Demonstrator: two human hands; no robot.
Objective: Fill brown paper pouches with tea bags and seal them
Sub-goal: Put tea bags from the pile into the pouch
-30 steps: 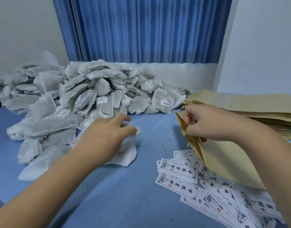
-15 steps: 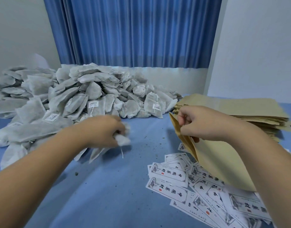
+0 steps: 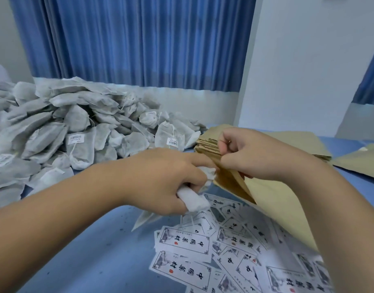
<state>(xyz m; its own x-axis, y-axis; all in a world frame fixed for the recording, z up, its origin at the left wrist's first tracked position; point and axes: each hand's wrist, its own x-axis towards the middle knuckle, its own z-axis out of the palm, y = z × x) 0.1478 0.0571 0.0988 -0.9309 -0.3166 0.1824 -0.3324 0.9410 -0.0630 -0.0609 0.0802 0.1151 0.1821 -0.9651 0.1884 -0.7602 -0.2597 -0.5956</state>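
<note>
left hand (image 3: 160,178) covers most of the white tea bags (image 3: 192,199) it grips, count unclear. pouch (image 3: 270,199) mouth is hidden where the hands meet, cannot tell if a bag is inside. right hand (image 3: 251,153) and forearm cover the pouch's top and near side. pouch stack (image 3: 207,142) at the far edge of the table (image 3: 87,250) sits mostly behind the right hand. tea bag pile (image 3: 65,127) is cut by the frame's left edge, tag print too small. labels (image 3: 188,269) at the table's near edge are cut off, blurred rightward.

Paper labels (image 3: 183,244) carry four black Chinese characters, including 中; tea-bag tags (image 3: 173,141) bear unreadably small print.
</note>
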